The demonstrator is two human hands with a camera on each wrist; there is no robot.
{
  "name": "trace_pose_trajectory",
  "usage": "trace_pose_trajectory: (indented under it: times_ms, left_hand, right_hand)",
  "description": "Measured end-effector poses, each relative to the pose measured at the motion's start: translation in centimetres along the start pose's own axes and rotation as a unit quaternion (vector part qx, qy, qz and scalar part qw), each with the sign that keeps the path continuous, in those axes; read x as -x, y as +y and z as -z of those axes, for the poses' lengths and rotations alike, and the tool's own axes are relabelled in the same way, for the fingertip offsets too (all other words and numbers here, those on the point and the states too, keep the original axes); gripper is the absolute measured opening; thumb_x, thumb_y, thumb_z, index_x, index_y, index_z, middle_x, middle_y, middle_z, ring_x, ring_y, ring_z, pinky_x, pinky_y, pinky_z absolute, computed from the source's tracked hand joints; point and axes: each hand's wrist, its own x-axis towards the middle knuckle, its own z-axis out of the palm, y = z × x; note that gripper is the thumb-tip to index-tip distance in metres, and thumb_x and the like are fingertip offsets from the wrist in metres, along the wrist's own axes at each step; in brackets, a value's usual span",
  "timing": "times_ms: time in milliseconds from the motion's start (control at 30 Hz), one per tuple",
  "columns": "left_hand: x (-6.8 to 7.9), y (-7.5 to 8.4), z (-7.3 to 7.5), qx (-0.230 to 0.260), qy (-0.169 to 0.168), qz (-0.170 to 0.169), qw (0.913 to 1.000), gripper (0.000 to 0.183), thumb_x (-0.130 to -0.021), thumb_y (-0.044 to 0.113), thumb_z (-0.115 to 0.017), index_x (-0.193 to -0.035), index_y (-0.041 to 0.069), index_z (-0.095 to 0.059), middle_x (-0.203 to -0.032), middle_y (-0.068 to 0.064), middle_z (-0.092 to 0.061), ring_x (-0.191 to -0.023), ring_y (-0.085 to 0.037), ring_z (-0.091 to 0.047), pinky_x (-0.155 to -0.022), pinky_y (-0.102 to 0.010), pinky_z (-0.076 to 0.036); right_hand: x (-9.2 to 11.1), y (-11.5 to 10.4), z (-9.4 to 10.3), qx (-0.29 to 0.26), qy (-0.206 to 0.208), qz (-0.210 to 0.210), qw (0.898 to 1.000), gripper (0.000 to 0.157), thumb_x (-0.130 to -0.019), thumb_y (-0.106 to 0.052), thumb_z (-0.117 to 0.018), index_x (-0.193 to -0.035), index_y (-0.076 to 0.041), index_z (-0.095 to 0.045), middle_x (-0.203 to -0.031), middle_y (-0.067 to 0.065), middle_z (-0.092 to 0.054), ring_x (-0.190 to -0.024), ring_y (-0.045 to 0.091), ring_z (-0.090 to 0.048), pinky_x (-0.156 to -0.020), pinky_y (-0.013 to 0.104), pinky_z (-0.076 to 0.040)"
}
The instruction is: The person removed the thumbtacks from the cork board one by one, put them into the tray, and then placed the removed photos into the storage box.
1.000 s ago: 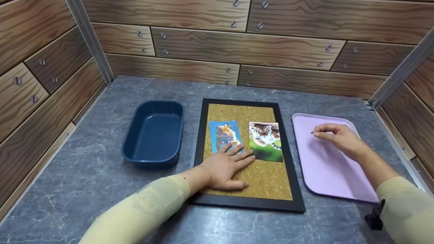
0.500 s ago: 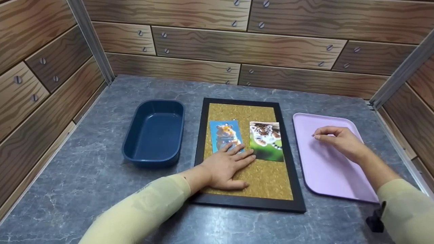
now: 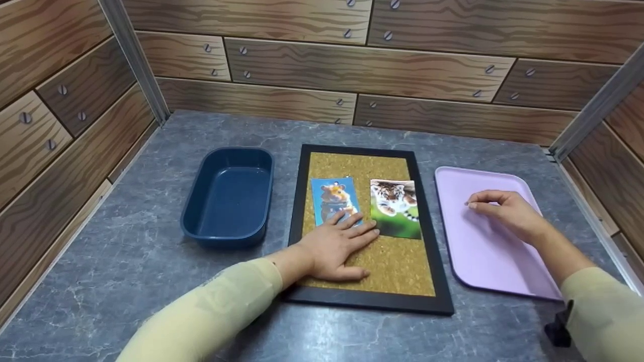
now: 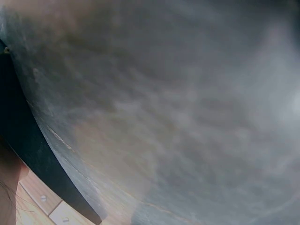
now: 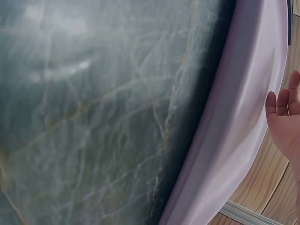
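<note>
My left hand (image 3: pixel 339 251) lies flat with spread fingers on a black-framed cork board (image 3: pixel 397 269). Its fingertips overlap the lower part of a blue picture card of a hamster (image 3: pixel 334 193). To the right of that card, a tiger cub card (image 3: pixel 395 211) lies on the same board. Over the pink tray (image 3: pixel 483 261), my right hand (image 3: pixel 508 213) pinches a tiny dark pin-like piece (image 3: pixel 466 203) between thumb and index finger. In the right wrist view, the right hand (image 5: pixel 286 117) shows only partly at the edge, and the pinched piece is out of sight.
A deep blue bin (image 3: pixel 226 240) stands left of the board. Wood-patterned walls (image 3: pixel 292 65) enclose the grey marbled table (image 3: pixel 126 241) at the back and sides. A small black object (image 3: pixel 557 332) is beside the right sleeve.
My right hand has shifted slightly right and toward me over the tray, still pinching the tiny piece. The left hand, board and cards stay put.
</note>
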Motion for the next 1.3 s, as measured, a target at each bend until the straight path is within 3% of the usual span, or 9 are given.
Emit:
trace_pose_trajectory:
  times_ms: [233,700,1300]
  left_hand:
    - [0.0,0.0,0.1,0.004,-0.002,0.0,1.0,0.089,-0.104,0.075,-0.031,-0.172,0.02,-0.015,-0.178,-0.001,-0.012,-0.164,-0.028,-0.005,-0.131,-0.051,-0.006]
    - [0.1,0.1,0.2,0.002,0.004,-0.001,1.0,0.088,-0.105,0.073,-0.033,-0.172,0.019,-0.017,-0.177,-0.002,-0.014,-0.164,-0.029,-0.007,-0.131,-0.051,-0.007]
    - [0.1,0.0,0.1,0.003,0.0,-0.003,1.0,0.088,-0.105,0.074,-0.032,-0.172,0.019,-0.015,-0.178,-0.002,-0.013,-0.164,-0.029,-0.006,-0.131,-0.052,-0.007]
  right_hand:
    - [0.1,0.4,-0.2,0.005,0.002,-0.014,1.0,0.029,-0.102,-0.011,-0.073,-0.119,0.013,-0.071,-0.103,-0.015,-0.075,-0.098,-0.001,-0.06,-0.085,0.014,-0.044]
    - [0.5,0.6,-0.7,0.007,-0.009,-0.048,0.999,0.034,-0.101,-0.021,-0.076,-0.12,0.007,-0.073,-0.102,-0.016,-0.075,-0.096,-0.001,-0.059,-0.081,0.014,-0.044]
    - [0.5,0.8,-1.3,0.02,-0.013,-0.03,0.999,0.026,-0.101,-0.016,-0.075,-0.116,0.006,-0.075,-0.102,-0.017,-0.071,-0.096,0.002,-0.057,-0.08,0.016,-0.043]
